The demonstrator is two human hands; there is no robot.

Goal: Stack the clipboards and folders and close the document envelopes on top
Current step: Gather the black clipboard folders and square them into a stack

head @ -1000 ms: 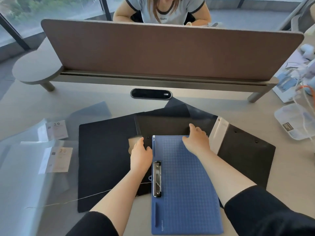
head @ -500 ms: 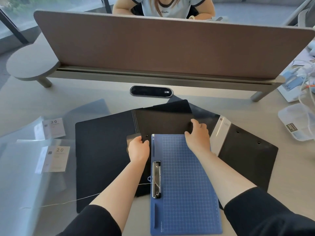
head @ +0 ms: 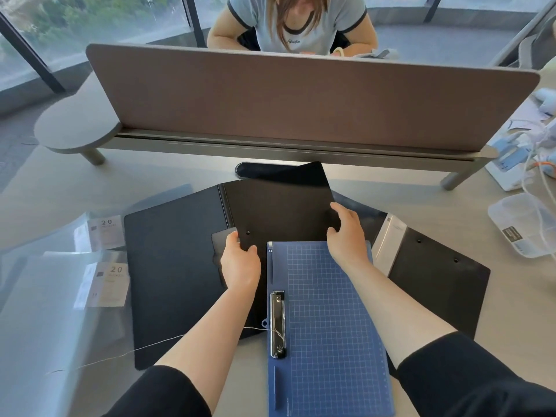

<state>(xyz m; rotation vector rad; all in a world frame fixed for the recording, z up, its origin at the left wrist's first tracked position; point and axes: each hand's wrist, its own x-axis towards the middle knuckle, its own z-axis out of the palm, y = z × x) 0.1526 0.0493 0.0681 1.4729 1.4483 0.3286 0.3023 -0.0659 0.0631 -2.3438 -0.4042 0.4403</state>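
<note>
At frame centre, the left hand (head: 240, 264) and right hand (head: 346, 236) each close their grip on opposite edges of a black clipboard (head: 279, 212), its far edge tilted up off the tabletop (head: 391, 188), above a blue clipboard (head: 328, 326) lying flat at lower centre.

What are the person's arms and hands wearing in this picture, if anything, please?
Both forearms are bare, with black sleeves pushed up near the elbows. The left hand and right hand are bare too: no gloves, and no rings, watch or markings that can be seen.
</note>
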